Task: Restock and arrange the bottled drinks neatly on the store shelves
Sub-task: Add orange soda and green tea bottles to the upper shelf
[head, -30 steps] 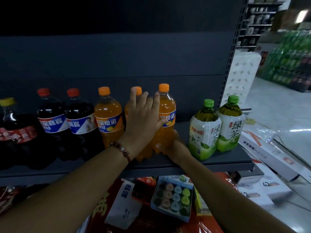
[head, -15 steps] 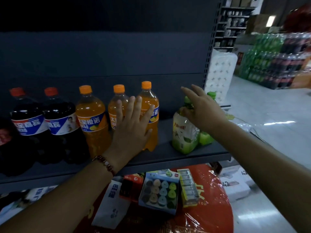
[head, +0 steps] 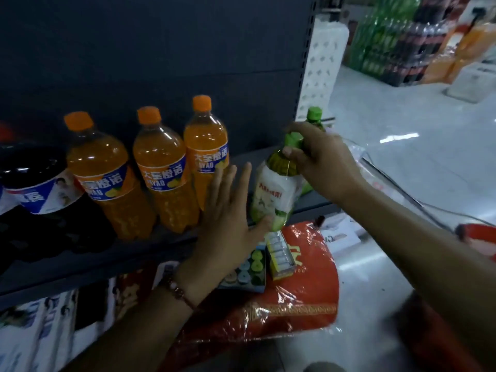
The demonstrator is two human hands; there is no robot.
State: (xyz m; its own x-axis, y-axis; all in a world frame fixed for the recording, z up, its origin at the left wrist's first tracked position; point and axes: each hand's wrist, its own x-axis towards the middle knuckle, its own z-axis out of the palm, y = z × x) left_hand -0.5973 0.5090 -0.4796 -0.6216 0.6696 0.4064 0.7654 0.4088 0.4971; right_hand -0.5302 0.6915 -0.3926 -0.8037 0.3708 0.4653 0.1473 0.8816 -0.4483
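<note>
Green tea bottle [head: 273, 194]: your right hand [head: 324, 167] now grips it at the neck, just under the green cap. Half a second ago this hand was only reaching over the cap. The bottle leans, with its base at the front edge of the shelf [head: 150, 248]; whether the base is still on the shelf, I cannot tell.
Right grip: fingers and thumb are curled around the neck, so you are grasping the bottle firmly from above.
Left hand [head: 228, 224]: it has left the orange bottles. It is flat, the fingers straight, holding nothing, and it stands just below your grip with the thumb touching the low part of the tea bottle.
Second green tea bottle [head: 314, 116]: just behind your grip, only its cap and shoulder show.
Orange bottles [head: 163, 170]: three stand upright in a row beyond your open hand, well to the left of the grip.
Dark cola bottle [head: 35, 183]: farther left, past the orange ones.
Meaning for the task: I judge the orange row is finished and you begin to move the tea bottle beside it.
Risk: a neck grip lets the heavy bottom swing, so support it with the left palm.
</note>
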